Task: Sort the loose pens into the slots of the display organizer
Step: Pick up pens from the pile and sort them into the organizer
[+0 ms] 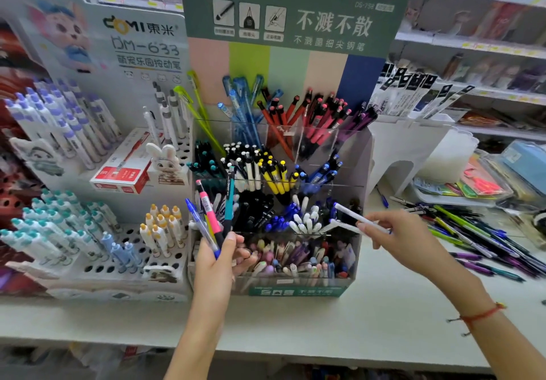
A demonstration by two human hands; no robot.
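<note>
A tiered clear display organizer (pixel 359 172) with a green header stands at the centre, its slots packed with pens grouped by colour. My left hand (pixel 218 264) grips a small bunch of pens (pixel 211 214), pink, teal and blue, upright in front of the organizer's lower left slots. My right hand (pixel 396 235) pinches two white pens (pixel 353 220) by their rear ends. Their tips point left over the slot of white pens (pixel 305 223) in the second row from the front. A heap of loose pens (pixel 478 232) lies on the counter to the right.
A white pen rack (pixel 124 264) with round holes and capped pens stands left of the organizer, a red-and-white box (pixel 124 169) behind it. A white stand (pixel 407 149) and packaged stationery (pixel 472 184) sit at right. Shop shelves run along the back. Bare white counter (pixel 295 326) lies in front.
</note>
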